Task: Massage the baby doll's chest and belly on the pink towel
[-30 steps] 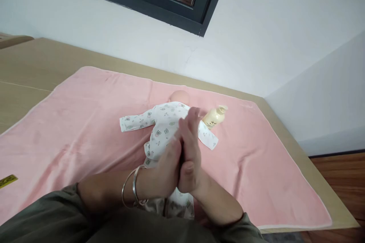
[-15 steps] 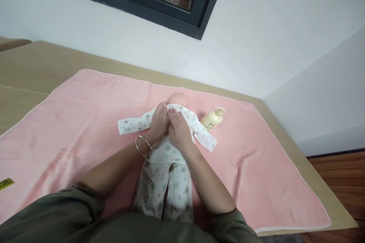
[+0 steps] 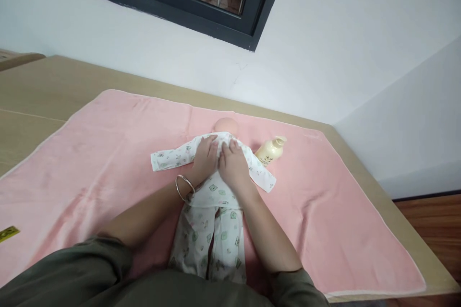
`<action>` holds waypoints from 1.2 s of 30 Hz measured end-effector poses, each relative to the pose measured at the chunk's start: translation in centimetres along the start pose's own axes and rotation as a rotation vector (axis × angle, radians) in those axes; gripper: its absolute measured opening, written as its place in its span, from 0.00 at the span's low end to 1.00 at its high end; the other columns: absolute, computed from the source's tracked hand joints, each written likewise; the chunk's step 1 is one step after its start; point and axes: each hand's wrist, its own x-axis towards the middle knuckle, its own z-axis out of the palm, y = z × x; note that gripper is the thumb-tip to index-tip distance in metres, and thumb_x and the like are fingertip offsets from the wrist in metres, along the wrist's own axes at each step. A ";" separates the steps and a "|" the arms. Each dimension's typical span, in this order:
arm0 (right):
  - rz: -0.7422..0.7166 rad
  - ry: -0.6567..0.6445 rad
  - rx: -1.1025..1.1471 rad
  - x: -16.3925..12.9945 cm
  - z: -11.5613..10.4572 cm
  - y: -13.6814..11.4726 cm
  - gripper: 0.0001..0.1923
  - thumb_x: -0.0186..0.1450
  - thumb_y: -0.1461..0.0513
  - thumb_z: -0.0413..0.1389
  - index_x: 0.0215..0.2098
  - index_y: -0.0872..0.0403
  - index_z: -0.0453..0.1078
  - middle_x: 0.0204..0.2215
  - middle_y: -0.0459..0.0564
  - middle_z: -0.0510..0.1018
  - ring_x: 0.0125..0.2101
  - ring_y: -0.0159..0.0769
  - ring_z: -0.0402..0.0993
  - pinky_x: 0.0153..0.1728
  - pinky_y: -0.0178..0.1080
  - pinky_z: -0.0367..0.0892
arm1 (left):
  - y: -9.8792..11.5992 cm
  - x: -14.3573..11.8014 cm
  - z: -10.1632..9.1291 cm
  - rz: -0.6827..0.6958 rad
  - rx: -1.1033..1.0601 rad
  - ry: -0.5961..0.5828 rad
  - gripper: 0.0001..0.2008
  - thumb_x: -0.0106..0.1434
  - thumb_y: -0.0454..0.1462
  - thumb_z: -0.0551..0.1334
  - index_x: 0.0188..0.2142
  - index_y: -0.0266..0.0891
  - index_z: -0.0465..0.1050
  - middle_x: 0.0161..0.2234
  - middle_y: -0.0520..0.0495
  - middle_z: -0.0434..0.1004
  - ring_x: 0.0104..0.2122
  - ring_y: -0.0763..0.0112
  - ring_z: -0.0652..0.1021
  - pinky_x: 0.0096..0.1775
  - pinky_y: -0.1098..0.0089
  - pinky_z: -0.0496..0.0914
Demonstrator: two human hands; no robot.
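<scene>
Head view: left hand (image 3: 206,158) and right hand (image 3: 233,165), grip flat and spread, press soft printed romper (image 3: 212,211)

The light is soft and even, quite bright, and it looks like daylight. The white wall (image 3: 324,48) is a little grey toward the right corner. Shadows are weak: only a thin dark one under the forearms and beside the lotion bottle (image 3: 271,150). No glare is seen on the pink blanket (image 3: 108,153). The picture is sharp in the centre (the print on the cloth is readable), and the straight edges of the table (image 3: 43,81) and the window frame (image 3: 259,14) lean and bend toward the borders.
</scene>
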 end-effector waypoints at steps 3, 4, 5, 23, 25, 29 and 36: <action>-0.224 -0.101 0.054 0.1 0.0 0.0 0.27 0.74 0.64 0.44 0.70 0.51 0.63 0.72 0.51 0.60 0.74 0.49 0.42 0.72 0.61 0.39 | -0.2 0.0 0.0 0.021 -0.020 0.003 0.20 0.74 0.43 0.46 0.51 0.39 0.72 0.51 0.38 0.80 0.54 0.58 0.78 0.63 0.52 0.67; -0.240 -0.107 0.076 0.3 0.0 0.4 0.27 0.74 0.63 0.44 0.70 0.49 0.63 0.72 0.48 0.60 0.74 0.48 0.43 0.72 0.62 0.38 | -0.2 0.0 0.0 0.025 -0.022 0.001 0.20 0.74 0.44 0.46 0.51 0.38 0.72 0.51 0.38 0.80 0.54 0.58 0.78 0.62 0.52 0.68; -0.216 -0.093 0.095 0.6 -0.1 0.9 0.26 0.75 0.61 0.44 0.70 0.49 0.62 0.72 0.49 0.60 0.74 0.47 0.43 0.72 0.61 0.39 | -0.2 0.0 0.0 0.026 -0.023 -0.003 0.20 0.74 0.44 0.47 0.51 0.38 0.72 0.52 0.37 0.80 0.54 0.57 0.78 0.62 0.51 0.68; -0.012 -0.036 0.080 1.0 -0.4 2.2 0.29 0.77 0.55 0.41 0.72 0.58 0.57 0.73 0.58 0.56 0.74 0.47 0.46 0.72 0.56 0.42 | -0.5 -0.2 0.4 0.072 0.141 -0.048 0.20 0.69 0.39 0.50 0.55 0.36 0.71 0.55 0.36 0.78 0.58 0.54 0.75 0.64 0.49 0.66; 0.117 -0.011 0.068 1.2 -0.3 2.6 0.32 0.77 0.53 0.41 0.72 0.63 0.56 0.72 0.65 0.56 0.73 0.51 0.49 0.71 0.56 0.45 | -0.7 -0.3 0.7 0.098 0.236 -0.062 0.21 0.68 0.38 0.52 0.57 0.35 0.70 0.58 0.35 0.76 0.61 0.52 0.72 0.66 0.46 0.61; 0.184 0.004 -0.030 0.3 0.0 0.9 0.32 0.77 0.56 0.41 0.70 0.70 0.56 0.70 0.72 0.59 0.72 0.56 0.52 0.70 0.56 0.47 | -1.6 0.0 0.9 0.107 0.386 -0.115 0.23 0.68 0.39 0.51 0.58 0.33 0.70 0.62 0.31 0.72 0.65 0.49 0.68 0.67 0.44 0.58; 0.094 0.039 -0.025 -0.5 0.2 -0.6 0.28 0.75 0.60 0.41 0.70 0.64 0.60 0.69 0.68 0.62 0.71 0.55 0.55 0.69 0.56 0.51 | -0.7 0.0 0.2 0.190 0.525 -0.211 0.23 0.71 0.39 0.49 0.61 0.31 0.68 0.62 0.28 0.71 0.65 0.45 0.68 0.65 0.41 0.59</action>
